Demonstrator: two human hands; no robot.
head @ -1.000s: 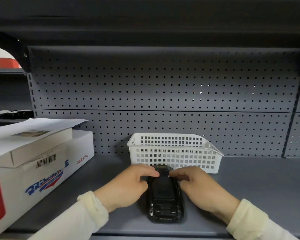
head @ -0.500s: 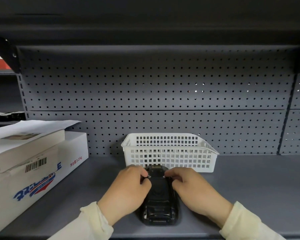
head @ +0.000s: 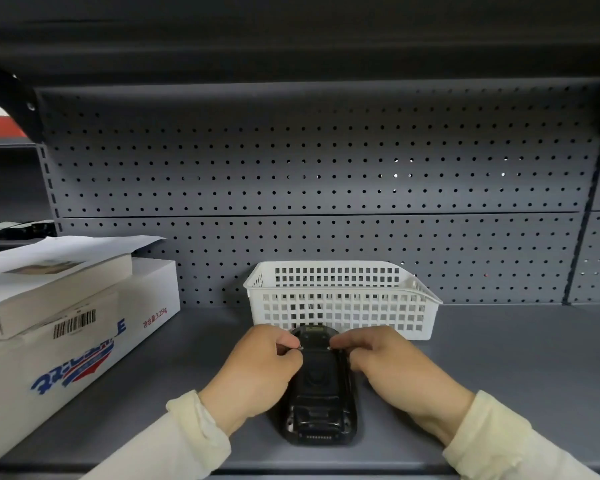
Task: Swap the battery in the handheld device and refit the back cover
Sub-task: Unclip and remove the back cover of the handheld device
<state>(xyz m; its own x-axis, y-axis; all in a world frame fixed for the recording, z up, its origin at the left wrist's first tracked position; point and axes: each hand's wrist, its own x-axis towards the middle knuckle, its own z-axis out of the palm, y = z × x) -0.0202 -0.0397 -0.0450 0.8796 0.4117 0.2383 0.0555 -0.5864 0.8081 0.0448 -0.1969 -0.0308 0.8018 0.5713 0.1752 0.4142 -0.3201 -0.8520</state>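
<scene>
A black handheld device [head: 317,393] lies back-side up on the grey shelf [head: 499,375], lengthwise, its far end near a white basket. My left hand [head: 257,372] rests against its left side, fingertips pinched on a small metal latch at the upper left of the back cover. My right hand [head: 392,368] mirrors it on the right, fingertips on the matching latch. The back cover sits on the device. No loose battery is visible.
A white slotted plastic basket [head: 340,299] stands just behind the device, against the perforated back panel [head: 326,174]. White cardboard boxes [head: 66,323] with a barcode and blue lettering fill the left. An upper shelf overhangs.
My fingertips moved from lying over the device's top end to pinching the two small latches. The view shifted slightly; the device stayed in place.
</scene>
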